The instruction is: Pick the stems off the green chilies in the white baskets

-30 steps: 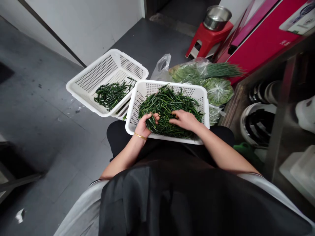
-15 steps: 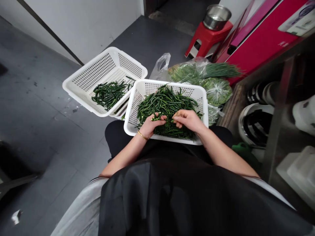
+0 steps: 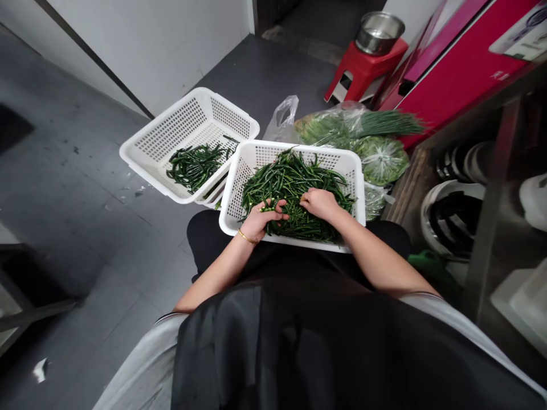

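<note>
A white perforated basket (image 3: 354,188) rests on my lap, heaped with thin green chili peppers (image 3: 290,176). My left hand (image 3: 260,217) is curled shut around a small bunch of these peppers at the heap's near edge. My right hand (image 3: 318,203) lies on the heap just to the right, fingers bent down into the peppers; whether it grips any is hidden. A second white basket (image 3: 149,162) stands on the floor to the left, holding a smaller pile of green chili peppers (image 3: 194,165).
Clear plastic bags of greens and long chives (image 3: 363,134) lie on the floor behind the lap basket. A red stool (image 3: 363,68) carries a steel bowl (image 3: 378,31). A red cabinet and a metal shelf with bowls (image 3: 453,210) stand at right. Grey floor lies to the left.
My right hand has dropped from a raised pinch back onto the heap. My left hand keeps its bunch of peppers. The view shifted slightly.
</note>
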Tool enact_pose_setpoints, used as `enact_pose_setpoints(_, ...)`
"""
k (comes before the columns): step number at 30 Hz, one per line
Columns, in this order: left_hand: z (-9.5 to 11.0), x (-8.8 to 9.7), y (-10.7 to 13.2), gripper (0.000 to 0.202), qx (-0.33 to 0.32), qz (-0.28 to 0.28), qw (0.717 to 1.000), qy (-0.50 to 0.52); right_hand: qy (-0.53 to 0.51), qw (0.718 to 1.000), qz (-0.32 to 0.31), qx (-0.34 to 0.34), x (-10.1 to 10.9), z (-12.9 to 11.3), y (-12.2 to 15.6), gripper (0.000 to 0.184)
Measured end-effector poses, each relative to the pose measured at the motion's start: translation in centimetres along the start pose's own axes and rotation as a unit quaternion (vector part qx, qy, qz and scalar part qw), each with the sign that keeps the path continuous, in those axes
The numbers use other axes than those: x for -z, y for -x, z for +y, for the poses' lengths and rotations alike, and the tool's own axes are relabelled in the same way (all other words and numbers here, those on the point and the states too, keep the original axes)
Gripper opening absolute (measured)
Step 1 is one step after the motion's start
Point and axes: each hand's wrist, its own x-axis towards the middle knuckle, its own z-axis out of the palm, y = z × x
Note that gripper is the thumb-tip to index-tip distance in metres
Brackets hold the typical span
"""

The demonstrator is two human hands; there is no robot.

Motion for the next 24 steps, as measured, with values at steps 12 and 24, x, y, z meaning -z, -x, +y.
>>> enact_pose_setpoints(12,-0.8,-2.7,-1.1,0.021,-0.139,-0.020,0.978,-0.156,-0.188,0.970,0.141,0.066,3.6,-3.3,5.5,0.022)
enact_pose_setpoints(24,-1.4,-0.4,0.3,0.025,-0.045,0.019,0.997,0.062,-0.419,0.904,-0.060,0.054,-0.6,-4.8,6.0,0.030)
